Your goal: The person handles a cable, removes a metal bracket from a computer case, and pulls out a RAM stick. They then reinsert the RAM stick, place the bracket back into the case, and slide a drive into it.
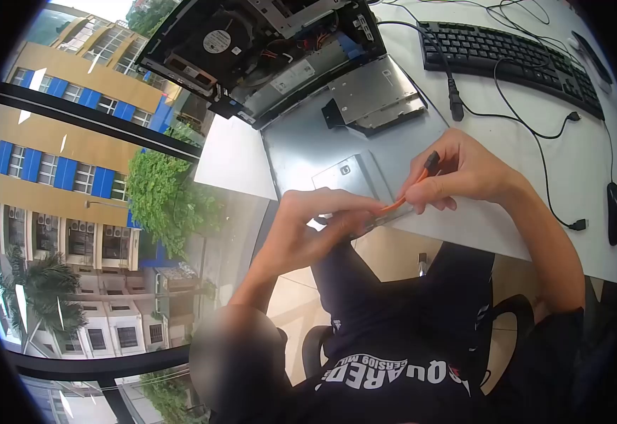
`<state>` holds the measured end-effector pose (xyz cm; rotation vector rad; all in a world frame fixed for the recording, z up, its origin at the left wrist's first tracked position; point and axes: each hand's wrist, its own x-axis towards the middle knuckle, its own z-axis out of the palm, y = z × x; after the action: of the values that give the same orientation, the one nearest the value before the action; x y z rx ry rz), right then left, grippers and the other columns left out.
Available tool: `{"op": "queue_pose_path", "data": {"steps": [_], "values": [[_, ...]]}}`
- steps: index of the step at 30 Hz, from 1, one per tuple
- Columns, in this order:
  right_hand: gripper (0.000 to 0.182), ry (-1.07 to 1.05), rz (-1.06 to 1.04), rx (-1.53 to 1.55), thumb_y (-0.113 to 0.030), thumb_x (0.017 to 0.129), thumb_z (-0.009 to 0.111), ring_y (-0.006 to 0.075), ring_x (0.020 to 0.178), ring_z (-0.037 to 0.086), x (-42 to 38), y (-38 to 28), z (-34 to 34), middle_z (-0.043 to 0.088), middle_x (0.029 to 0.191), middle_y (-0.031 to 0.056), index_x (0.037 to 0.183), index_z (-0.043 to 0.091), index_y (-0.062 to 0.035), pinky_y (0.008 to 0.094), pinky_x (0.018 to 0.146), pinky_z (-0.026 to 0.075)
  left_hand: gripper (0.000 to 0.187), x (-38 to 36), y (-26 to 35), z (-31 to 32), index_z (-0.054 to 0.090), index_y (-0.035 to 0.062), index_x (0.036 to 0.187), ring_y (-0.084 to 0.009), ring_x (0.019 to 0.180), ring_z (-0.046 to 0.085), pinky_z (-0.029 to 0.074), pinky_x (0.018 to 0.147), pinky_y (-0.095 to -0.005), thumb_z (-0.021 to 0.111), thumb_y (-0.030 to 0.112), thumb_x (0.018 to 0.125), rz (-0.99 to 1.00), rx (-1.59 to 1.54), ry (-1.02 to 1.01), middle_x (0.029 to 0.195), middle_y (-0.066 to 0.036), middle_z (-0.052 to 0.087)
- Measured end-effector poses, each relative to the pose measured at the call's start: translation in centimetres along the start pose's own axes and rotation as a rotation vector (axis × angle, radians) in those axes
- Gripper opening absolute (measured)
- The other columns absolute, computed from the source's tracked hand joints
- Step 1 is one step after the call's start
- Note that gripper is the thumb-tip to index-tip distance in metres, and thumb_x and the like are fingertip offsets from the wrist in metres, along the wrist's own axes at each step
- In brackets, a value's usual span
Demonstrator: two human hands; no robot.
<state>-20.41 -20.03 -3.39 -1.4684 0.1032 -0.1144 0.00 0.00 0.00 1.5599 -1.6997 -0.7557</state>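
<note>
- Sits at the white table (492, 141), with both arms reaching up over its near edge.
- Faces the open computer case (308, 71) at the far left, just past the metal panel (294, 152).
- Has the keyboard (513, 60) at the far right, well apart from both hands.
- Bends the right arm (549, 240) at the elbow, out to the side, slanting inward to the wrist.
- Angles the left forearm (255, 283) up and inward, the back of the hand partly upward.
- Turns the right hand (464, 173) inward, thumb and forefinger pinching the orange cable, other fingers curled below.
- Extends the fingers of the left hand (319, 222) toward the right, pinching the other end between thumb and forefinger.
- Leaves the optical drive (375, 92) and a smaller silver drive (347, 173) lying on the panel, beyond the hands.
- Holds the orange cable (395, 206) aloft between both hands, near the table edge, with its black connector (432, 160) pointing up and away.
</note>
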Motion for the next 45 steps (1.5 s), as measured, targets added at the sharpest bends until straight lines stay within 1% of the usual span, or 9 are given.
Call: {"op": "queue_pose_path", "data": {"steps": [5,11,15,17,20,23,27,32,45], "values": [[0.024,0.121,-0.008,0.003,-0.012,0.087,0.078,0.0081,0.054,0.06,0.2,-0.5,0.2,0.073,0.076,0.0086,0.105,0.076,0.0031,0.0216,0.046,0.045,0.017,0.6,0.3,0.0,0.078,-0.0003,0.108,-0.0135,0.075,0.072,0.057,0.074,-0.0285,0.069,-0.003,0.094,-0.039,-0.035,0.12,0.094,-0.011,0.079],[0.032,0.247,-0.142,0.003,-0.017,0.09,0.073,0.0058,0.054,0.059,0.6,0.5,-0.1,0.071,0.078,0.0075,0.116,0.072,0.0025,0.021,0.046,0.044,0.015,0.4,0.1,-0.7,0.076,-0.0028,0.107,-0.0144,0.082,0.072,0.056,0.078,-0.0284,0.072,0.001,0.093,-0.118,0.034,0.128,0.101,-0.013,0.078],[0.031,0.329,-0.073,-0.005,-0.021,0.092,0.073,0.005,0.053,0.058,0.6,0.2,0.2,0.068,0.074,0.0042,0.113,0.072,0.0016,0.0207,0.046,0.043,0.013,0.7,-1.1,-2.2,0.075,-0.0041,0.103,-0.0126,0.092,0.067,0.051,0.079,-0.0243,0.073,0.003,0.093,0.006,0.087,0.485,0.105,-0.012,0.073],[0.03,0.365,-0.066,-0.007,-0.023,0.092,0.073,0.0048,0.052,0.057,0.7,0.5,0.1,0.066,0.073,0.0027,0.11,0.073,0.0009,0.0205,0.046,0.042,0.013,0.2,-2.4,-4.4,0.075,-0.0028,0.104,-0.0113,0.082,0.065,0.047,0.072,-0.0229,0.071,0.005,0.095,-0.057,0.233,0.605,0.094,-0.008,0.071],[0.029,0.39,-0.075,0.007,-0.025,0.094,0.071,0.0046,0.052,0.056,0.7,0.8,-0.2,0.065,0.072,0.0013,0.107,0.073,-0.0001,0.02,0.046,0.042,0.018,-0.7,-2.8,-6.1,0.071,-0.0013,0.112,-0.0119,0.074,0.061,0.044,0.065,-0.0239,0.065,0.012,0.101,-0.163,-0.227,0.685,0.089,-0.007,0.07],[0.027,0.408,-0.072,0.039,-0.023,0.093,0.071,0.0043,0.055,0.058,0.7,0.8,-0.2,0.067,0.074,0.0015,0.106,0.076,-0.0003,0.0203,0.046,0.042,0.021,-1.0,-3.1,-6.5,0.067,-0.0005,0.115,-0.0193,0.084,0.073,0.05,0.064,-0.0253,0.064,0.016,0.102,-0.049,-0.672,0.511,0.097,-0.017,0.076],[0.026,0.417,-0.065,0.042,-0.024,0.094,0.07,0.0045,0.055,0.058,0.8,0.9,-0.2,0.066,0.073,0.0006,0.105,0.076,-0.0011,0.0205,0.046,0.042,0.027,0.2,-1.8,-4.7,0.061,0.0021,0.121,-0.0318,0.105,0.074,0.056,0.067,-0.0282,0.057,0.023,0.105,-0.127,-0.955,0.583,0.119,-0.023,0.071],[0.026,0.461,-0.066,0.036,-0.024,0.094,0.069,0.0046,0.055,0.058,0.7,0.9,-0.4,0.065,0.072,0.0,0.105,0.076,-0.0014,0.0212,0.046,0.042,0.032,0.1,-3.4,-4.9,0.055,-0.0017,0.13,-0.0323,0.1,0.076,0.061,0.071,-0.0321,0.061,-0.002,0.099,-0.099,-0.6,0.471,0.129,-0.031,0.066],[0.025,0.431,-0.078,0.035,-0.023,0.095,0.068,0.0048,0.053,0.056,0.7,1.0,-0.2,0.065,0.071,0.0008,0.104,0.076,-0.0015,0.0205,0.046,0.042,0.043,0.8,-2.8,-4.3,0.047,-0.0026,0.136,-0.0318,0.095,0.077,0.064,0.07,-0.0324,0.065,0.0,0.097,-0.175,-0.517,0.453,0.12,-0.03,0.07]]}}
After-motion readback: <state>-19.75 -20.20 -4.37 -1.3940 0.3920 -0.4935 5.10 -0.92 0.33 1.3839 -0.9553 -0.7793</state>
